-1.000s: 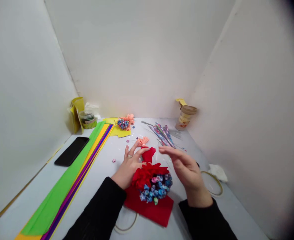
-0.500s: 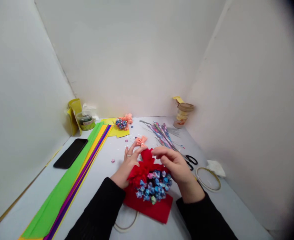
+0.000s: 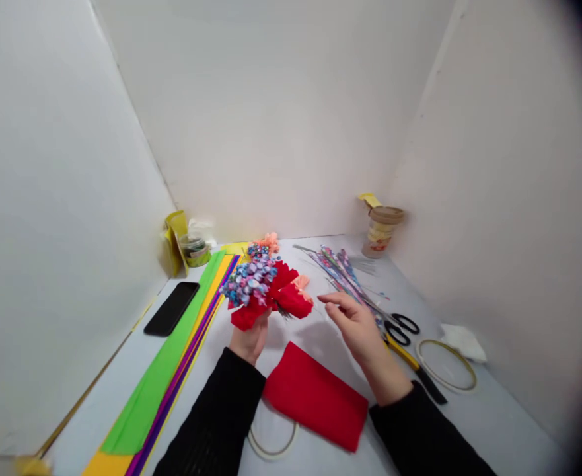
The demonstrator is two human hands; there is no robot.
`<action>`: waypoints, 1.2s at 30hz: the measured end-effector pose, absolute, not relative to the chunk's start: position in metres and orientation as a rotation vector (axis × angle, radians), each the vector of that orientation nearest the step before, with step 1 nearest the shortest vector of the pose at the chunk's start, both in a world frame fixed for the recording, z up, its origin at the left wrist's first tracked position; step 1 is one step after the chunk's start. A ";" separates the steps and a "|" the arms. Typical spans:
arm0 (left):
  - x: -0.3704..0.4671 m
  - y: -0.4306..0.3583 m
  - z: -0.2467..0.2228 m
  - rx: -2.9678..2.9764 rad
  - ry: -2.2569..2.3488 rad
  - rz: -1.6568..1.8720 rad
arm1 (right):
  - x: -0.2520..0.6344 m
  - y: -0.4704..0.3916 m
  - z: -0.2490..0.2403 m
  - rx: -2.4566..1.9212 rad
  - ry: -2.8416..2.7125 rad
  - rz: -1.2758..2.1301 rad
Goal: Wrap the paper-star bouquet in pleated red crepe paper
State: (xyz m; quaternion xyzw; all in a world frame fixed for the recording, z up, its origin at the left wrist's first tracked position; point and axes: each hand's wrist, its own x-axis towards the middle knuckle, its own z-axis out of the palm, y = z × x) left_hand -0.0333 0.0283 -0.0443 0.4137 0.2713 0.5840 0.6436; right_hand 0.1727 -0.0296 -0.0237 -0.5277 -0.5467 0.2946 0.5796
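Note:
My left hand [image 3: 251, 338] is closed around the underside of a small bouquet, lifted above the table. The bouquet's head is a cluster of blue, pink and purple paper stars [image 3: 251, 281], tilted to the left. Ruffled red crepe paper [image 3: 291, 299] wraps it, and thin stems show at the wrap's right side. To the right, apart from the bouquet, my right hand [image 3: 355, 329] hovers with fingers loosely extended and nothing visible in them. A folded piece of red crepe paper [image 3: 315, 396] lies below, between my forearms.
Green paper [image 3: 172, 370] and a black phone [image 3: 172, 309] lie left. Scissors [image 3: 400, 327], a yellow-and-black cutter [image 3: 417, 367] and a tape roll [image 3: 446, 365] lie right. Behind are patterned paper-wrapped stems [image 3: 343, 271], a brown-lidded cup [image 3: 382, 231] and a jar [image 3: 195, 251].
My left hand has raised the bouquet up and left from the folded red paper, turning its stars leftward. My right hand has come away from it. The view has shifted slightly left.

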 end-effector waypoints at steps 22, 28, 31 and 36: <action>0.003 -0.011 -0.021 0.550 0.573 0.623 | 0.169 -0.043 -0.005 -1.172 -1.362 0.352; -0.018 0.006 -0.012 0.572 0.587 0.706 | 0.172 -0.040 -0.010 -1.239 -1.225 0.301; -0.047 0.026 -0.006 0.580 0.478 1.010 | 0.181 -0.035 -0.017 -1.256 -1.065 0.328; -0.070 0.041 -0.006 0.494 0.394 1.403 | 0.196 -0.020 -0.029 -1.473 -1.159 0.456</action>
